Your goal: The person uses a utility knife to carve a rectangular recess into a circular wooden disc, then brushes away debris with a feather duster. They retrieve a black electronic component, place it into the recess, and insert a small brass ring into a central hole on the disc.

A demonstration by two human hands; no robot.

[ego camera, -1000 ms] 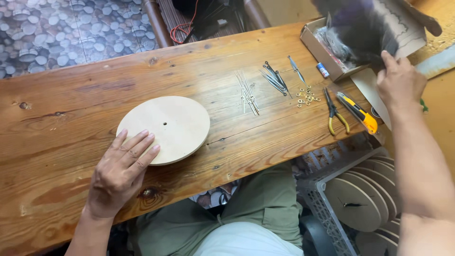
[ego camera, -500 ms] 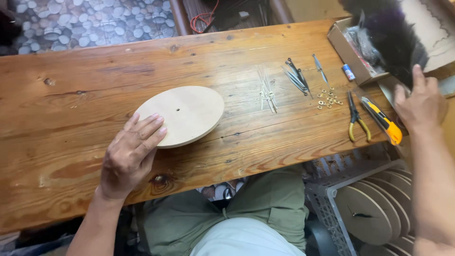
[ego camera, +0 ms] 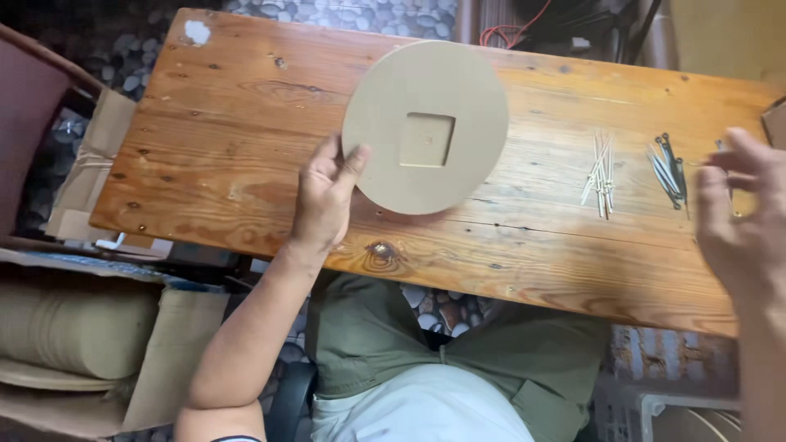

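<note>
My left hand (ego camera: 326, 199) grips the near-left edge of a round wooden disc (ego camera: 426, 123) and holds it tilted up off the wooden table (ego camera: 246, 139). The disc's visible face has a shallow square recess in its middle. My right hand (ego camera: 741, 221) hovers at the right edge of the view, fingers spread and holding nothing, just right of a bunch of thin white pins (ego camera: 600, 173) and a bunch of thin dark pins (ego camera: 667, 170) lying on the table.
Open cardboard boxes (ego camera: 82, 327) stand on the floor to the left of the table. A grey crate (ego camera: 679, 409) sits low at the right. My knees in olive trousers (ego camera: 458, 360) are under the table's near edge. Red cable (ego camera: 499, 33) lies behind the table.
My left hand has lifted the disc off the table and turned it over, showing the recessed face. My right hand has come away from the far-right box toward the pins. The view has shifted left.
</note>
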